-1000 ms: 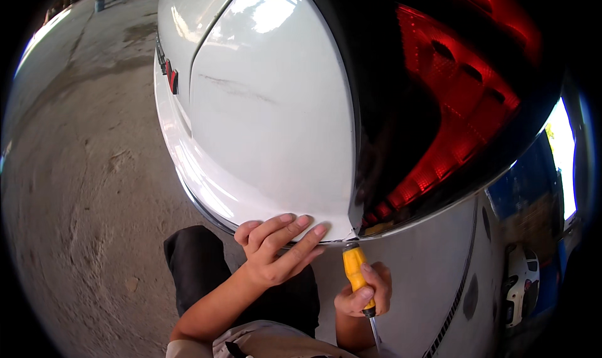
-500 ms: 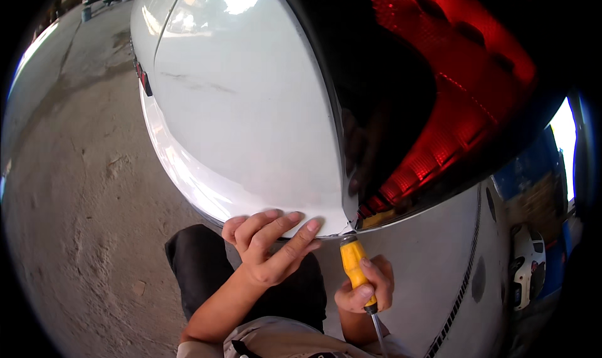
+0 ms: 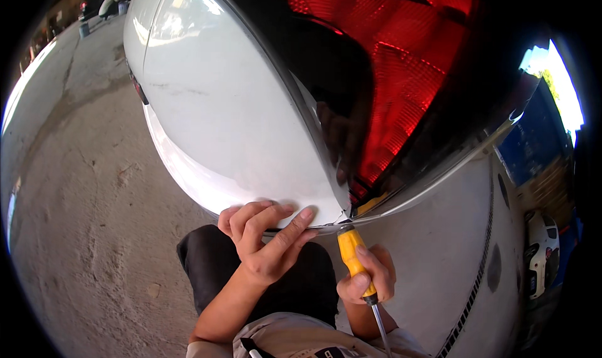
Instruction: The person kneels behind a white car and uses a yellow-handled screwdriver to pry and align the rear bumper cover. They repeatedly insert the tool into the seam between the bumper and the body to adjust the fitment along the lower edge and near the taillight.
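Note:
A white car bumper (image 3: 226,119) curves in front of me, meeting a red taillight (image 3: 407,88) at a pointed corner. Over the lower edge of the bumper lies my left hand (image 3: 266,239), its fingers apart and resting on the painted surface. A screwdriver (image 3: 353,251) with a yellow handle is gripped in my right hand (image 3: 373,276). Its butt end points up at the corner beneath the taillight, close to or against it; I cannot tell if they touch. The metal shaft runs down toward my body.
My dark-trousered knees (image 3: 207,264) are under the bumper. Concrete floor (image 3: 94,220) spreads to the left, and a pale floor with a dark slotted strip (image 3: 467,298) lies right. Another white car (image 3: 542,254) stands at far right. A person (image 3: 110,3) crouches at the far upper left.
The view has shifted, so the bumper and taillight sit further left in the picture. Both hands keep nearly the same place at the bumper edge, the screwdriver still in the right.

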A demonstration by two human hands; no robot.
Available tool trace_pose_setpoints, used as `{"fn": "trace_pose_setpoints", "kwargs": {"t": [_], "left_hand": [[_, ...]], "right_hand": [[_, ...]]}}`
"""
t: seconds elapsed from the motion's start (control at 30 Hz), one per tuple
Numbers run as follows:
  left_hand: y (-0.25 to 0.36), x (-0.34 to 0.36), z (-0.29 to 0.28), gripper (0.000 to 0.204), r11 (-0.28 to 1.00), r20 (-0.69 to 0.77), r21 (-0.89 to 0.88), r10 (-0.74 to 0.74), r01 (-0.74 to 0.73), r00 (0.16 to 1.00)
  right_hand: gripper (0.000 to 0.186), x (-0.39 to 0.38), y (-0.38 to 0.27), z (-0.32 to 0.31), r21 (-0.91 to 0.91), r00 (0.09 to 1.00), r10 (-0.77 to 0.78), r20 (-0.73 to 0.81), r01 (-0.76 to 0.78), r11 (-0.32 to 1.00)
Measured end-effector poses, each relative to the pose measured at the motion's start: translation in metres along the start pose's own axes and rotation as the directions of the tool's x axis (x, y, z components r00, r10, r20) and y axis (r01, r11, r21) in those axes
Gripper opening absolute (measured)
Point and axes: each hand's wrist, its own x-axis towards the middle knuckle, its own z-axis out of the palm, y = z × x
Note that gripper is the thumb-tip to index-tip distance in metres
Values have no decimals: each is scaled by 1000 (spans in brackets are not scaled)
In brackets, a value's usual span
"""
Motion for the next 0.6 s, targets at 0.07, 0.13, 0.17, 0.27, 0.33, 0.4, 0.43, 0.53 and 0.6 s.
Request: {"fn": "trace_pose_setpoints", "kwargs": {"t": [0.07,0.13,0.17,0.27,0.33,0.4,0.43,0.53,0.6], "left_hand": [[1,2,-2,41,1000,17,4,-7,7,1000],[2,5,-5,41,1000,44,18,-13,12,999],[2,5,-7,41,1000,58,15,-21,20,998],[1,6,-13,41,999,84,17,-46,45,995],[-2,3,-17,40,997,79,35,-71,68,994],[-3,3,-17,39,998,83,20,-67,65,994],[-3,4,-17,38,998,79,5,-67,67,995],[-2,6,-18,36,996,92,-12,-83,85,992],[-1,8,-19,36,995,101,-18,-97,99,990]], "right_hand": [[33,1,1,1,18,1000,-21,-15,22,1000],[31,1,1,1,-1,1000,-18,-8,18,1000],[30,1,1,1,-10,1000,-16,-4,16,1000],[29,-2,1,3,-14,1000,-16,-25,16,1000],[30,-1,2,4,-3,999,-19,-41,19,1000],[30,-1,2,5,6,999,-20,-48,21,1000],[30,-1,2,5,9,999,-20,-47,20,1000],[30,-1,3,3,23,999,-20,-38,21,1000],[30,0,3,3,28,999,-19,-32,20,999]]}}
